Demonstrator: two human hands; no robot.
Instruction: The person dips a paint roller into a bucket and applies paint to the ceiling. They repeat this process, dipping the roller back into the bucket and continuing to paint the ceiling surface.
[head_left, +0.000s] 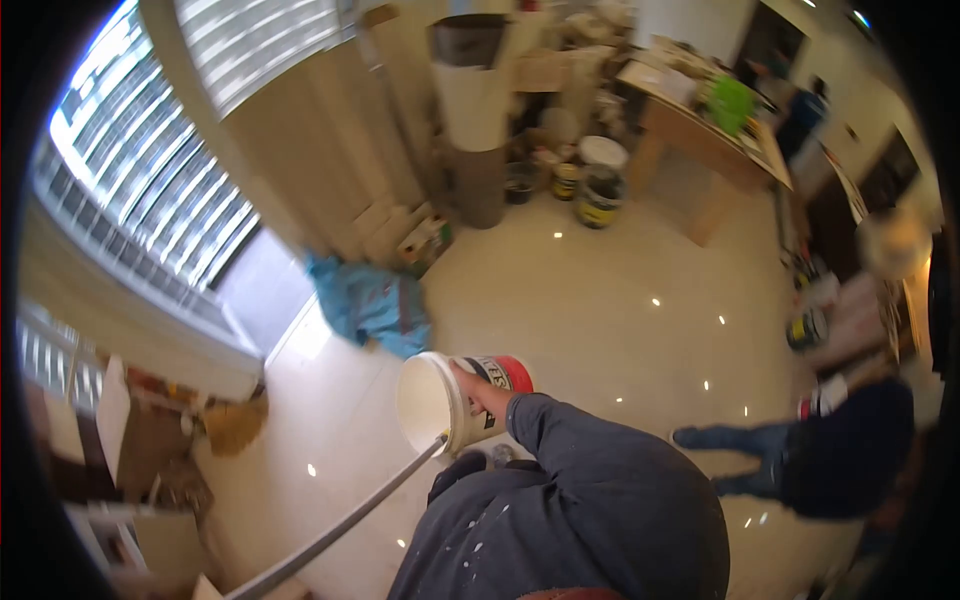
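1 white bucket (440, 400) with a red band is in the grip of 1 visible hand (482, 392). 1 long grey pole (335, 530) reaches its rim. 1 blue bag (372, 305) lies on the floor. By the far wall stand about 4 paint cans (598, 196), though blur makes that count unsure. 1 wooden table (700, 140) carries 1 green item (730, 103). 1 other person (810, 450) crouches to the right. 1 tall white-and-grey column (473, 120) stands at the back.
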